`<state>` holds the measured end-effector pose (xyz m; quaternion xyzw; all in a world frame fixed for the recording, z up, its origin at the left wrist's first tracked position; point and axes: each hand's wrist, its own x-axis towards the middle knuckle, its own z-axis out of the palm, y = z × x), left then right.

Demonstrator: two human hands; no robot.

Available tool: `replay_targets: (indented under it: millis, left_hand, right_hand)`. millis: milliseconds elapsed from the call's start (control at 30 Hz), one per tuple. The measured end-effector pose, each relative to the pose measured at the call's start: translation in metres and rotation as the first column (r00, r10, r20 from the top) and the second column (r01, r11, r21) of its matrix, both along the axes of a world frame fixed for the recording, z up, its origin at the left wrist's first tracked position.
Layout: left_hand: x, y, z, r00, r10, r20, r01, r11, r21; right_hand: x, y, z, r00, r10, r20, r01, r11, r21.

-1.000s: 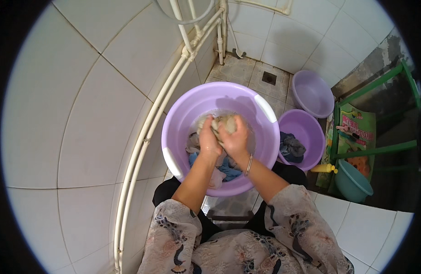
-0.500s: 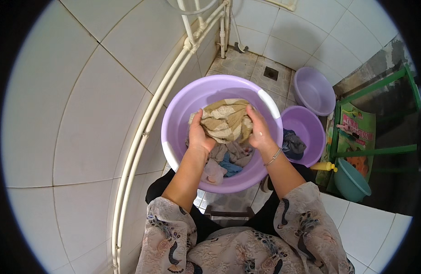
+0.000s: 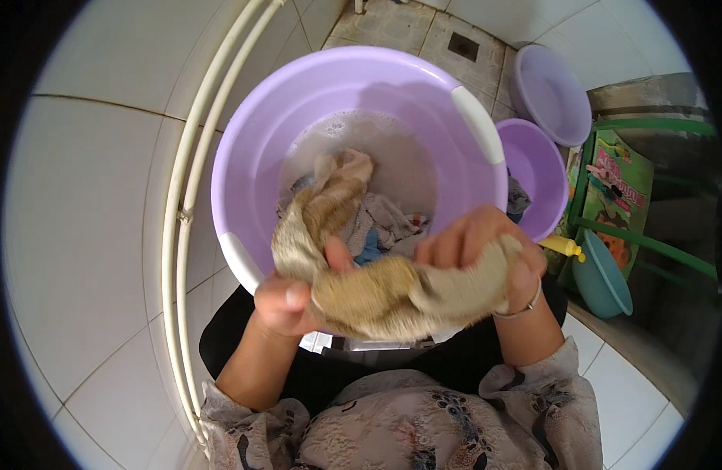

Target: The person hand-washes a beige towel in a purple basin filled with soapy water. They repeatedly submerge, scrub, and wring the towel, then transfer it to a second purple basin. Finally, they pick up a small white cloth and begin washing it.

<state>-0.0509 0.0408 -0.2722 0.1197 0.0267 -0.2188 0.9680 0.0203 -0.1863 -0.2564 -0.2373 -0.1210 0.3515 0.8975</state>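
A tan and beige checked towel (image 3: 369,294) stretches between my two hands over the near rim of a large lilac basin (image 3: 251,133). My left hand (image 3: 290,301) is closed round its left part, thumb on top. From there, one end of the towel trails forward into the basin. My right hand (image 3: 486,251) grips the other end, fingers wrapped over the cloth and slightly blurred. Inside the basin lie cloudy, sudsy water (image 3: 400,157), a grey cloth (image 3: 384,223) and a blue cloth (image 3: 369,249), partly hidden by the towel.
To the right stand a purple basin (image 3: 545,184) with dark cloth (image 3: 517,200), a pale lilac basin (image 3: 553,94), a yellow bottle (image 3: 560,246) and a teal basin (image 3: 600,278) by a green metal frame (image 3: 647,254). White pipes (image 3: 184,211) run along the left tiled wall.
Both hands have drawn the towel up and toward me, from a bundle above the basin's middle to a stretched length at the near rim. The view has shifted closer over the basin.
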Motion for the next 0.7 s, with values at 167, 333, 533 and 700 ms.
replay_targets:
  millis: [167, 333, 533, 700]
  left_hand:
    - [0.016, -0.002, 0.002, 0.967, -0.086, 0.240, 0.138, 0.968, -0.210]
    - [0.017, -0.007, 0.026, 0.975, -0.007, 0.224, 0.063, 0.967, -0.247]
    - [0.023, -0.006, 0.013, 0.830, 0.409, -0.379, -0.229, 0.869, 0.438]
    - [0.048, -0.012, -0.071, 0.700, 0.485, -0.525, -0.134, 0.811, 0.570]
  right_hand:
    - [0.014, 0.017, 0.008, 0.990, 0.105, 0.098, -0.128, 0.951, 0.282]
    - [0.023, 0.023, 0.013, 0.961, 0.151, 0.232, -0.213, 0.938, 0.272]
    - [0.020, 0.020, 0.014, 0.997, 0.002, -0.078, -0.052, 0.757, -0.651]
    - [-0.020, 0.072, -0.029, 0.607, -0.070, 0.792, 0.764, 0.324, -0.557]
